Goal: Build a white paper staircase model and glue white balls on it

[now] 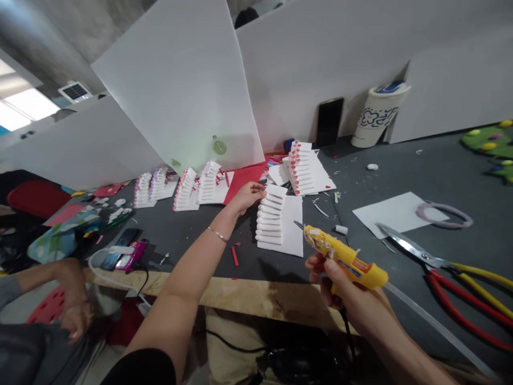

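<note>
My right hand [340, 283] grips a yellow hot glue gun [340, 254], its metal nozzle pointing left toward a white card [292, 230]. A clear glue stick [433, 321] trails from the gun's back. Several cotton swabs [270, 224] lie in a stacked row along the card's left part, their white tips at the left. At the row's upper end is my left hand [249, 197], thumb and fingers pinched together by the card's corner. Whatever sits between these fingertips is too small to make out.
Similar swab cards with red or pink tips [302, 171] stand behind and to the left. Large scissors [427, 259], a paper sheet [395, 211] and a grey ring [444, 214] lie right. A phone [329, 122] and cup [377, 117] stand behind. Another person's hand [76, 318] is at lower left.
</note>
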The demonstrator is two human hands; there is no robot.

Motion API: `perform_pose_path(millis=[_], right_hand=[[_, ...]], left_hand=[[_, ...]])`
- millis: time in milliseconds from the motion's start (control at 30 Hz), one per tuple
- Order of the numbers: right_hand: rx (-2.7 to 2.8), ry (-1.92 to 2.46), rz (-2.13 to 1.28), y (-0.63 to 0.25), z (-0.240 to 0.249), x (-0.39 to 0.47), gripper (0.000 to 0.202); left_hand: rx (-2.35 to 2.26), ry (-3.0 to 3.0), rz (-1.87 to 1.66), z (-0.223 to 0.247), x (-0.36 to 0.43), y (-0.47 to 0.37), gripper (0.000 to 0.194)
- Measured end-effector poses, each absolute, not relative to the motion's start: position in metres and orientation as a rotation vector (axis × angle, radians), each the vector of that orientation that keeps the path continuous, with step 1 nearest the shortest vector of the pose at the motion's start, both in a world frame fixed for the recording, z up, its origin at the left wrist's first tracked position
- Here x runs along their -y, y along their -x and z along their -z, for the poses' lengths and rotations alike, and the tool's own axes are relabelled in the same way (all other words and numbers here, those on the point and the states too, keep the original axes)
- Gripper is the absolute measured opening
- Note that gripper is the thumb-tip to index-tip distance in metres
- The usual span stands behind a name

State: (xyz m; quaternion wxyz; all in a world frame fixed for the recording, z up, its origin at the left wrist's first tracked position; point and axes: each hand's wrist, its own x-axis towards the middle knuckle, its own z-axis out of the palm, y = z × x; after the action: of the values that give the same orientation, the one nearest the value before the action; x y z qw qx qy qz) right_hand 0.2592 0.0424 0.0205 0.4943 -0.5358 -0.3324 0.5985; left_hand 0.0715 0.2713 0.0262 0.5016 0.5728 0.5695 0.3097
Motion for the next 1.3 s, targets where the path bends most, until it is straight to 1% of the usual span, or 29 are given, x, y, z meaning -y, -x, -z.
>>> perform_pose_path(millis=[67,300,367,533,667,800,833,933,1000,1033,1167,1300], right_hand=[[0.801,1.286,-1.460,-0.260,-0.017,-0.042,0.056],[0.744,1.250,-1.460,-0.261,-0.006,-0.038,0.049],[0.729,1.251,-1.458,-0.261,-0.004,-0.037,0.048],[0.713,1.217,-1.439,-0.262,-0.001,-0.035,0.045],[0.686,1.223,-1.407,-0.262,-0.002,-0.036,0.043],[0.717,1.226,-1.362,-0.262,-0.002,-0.038,0.042],[0.728,1.215,-1.363,-0.262,-0.001,-0.038,0.042],[0.734,1.210,-1.389,-0.260,0.001,-0.039,0.041],[0.734,1.229,-1.390,-0.258,0.002,-0.039,0.041],[0.741,1.230,-1.377,-0.257,0.003,-0.039,0.041],[0.812,1.190,-1.325,-0.256,0.009,-0.040,0.040],[0.863,1.214,-1.330,-0.257,0.014,-0.040,0.039]], left_hand=[[-1.370,-1.394,-0.754,-0.024,-0.271,-0.072,0.021],[-1.398,-1.403,-0.780,-0.019,-0.272,-0.072,0.013],[-1.399,-1.414,-0.795,-0.018,-0.270,-0.071,0.015],[-1.424,-1.512,-0.855,-0.012,-0.261,-0.076,0.028],[-1.494,-1.534,-0.958,-0.016,-0.262,-0.074,0.027],[-1.619,-1.524,-1.081,-0.027,-0.259,-0.041,0.015],[-1.657,-1.522,-1.087,-0.029,-0.256,-0.029,0.015],[-1.783,-1.540,-1.056,-0.026,-0.238,0.011,0.026],[-1.862,-1.566,-1.011,-0.021,-0.224,0.033,0.031],[-1.898,-1.581,-0.987,-0.018,-0.218,0.043,0.029],[-1.975,-1.652,-0.894,-0.006,-0.200,0.066,0.012],[-1.965,-1.727,-0.801,0.001,-0.195,0.069,0.007]])
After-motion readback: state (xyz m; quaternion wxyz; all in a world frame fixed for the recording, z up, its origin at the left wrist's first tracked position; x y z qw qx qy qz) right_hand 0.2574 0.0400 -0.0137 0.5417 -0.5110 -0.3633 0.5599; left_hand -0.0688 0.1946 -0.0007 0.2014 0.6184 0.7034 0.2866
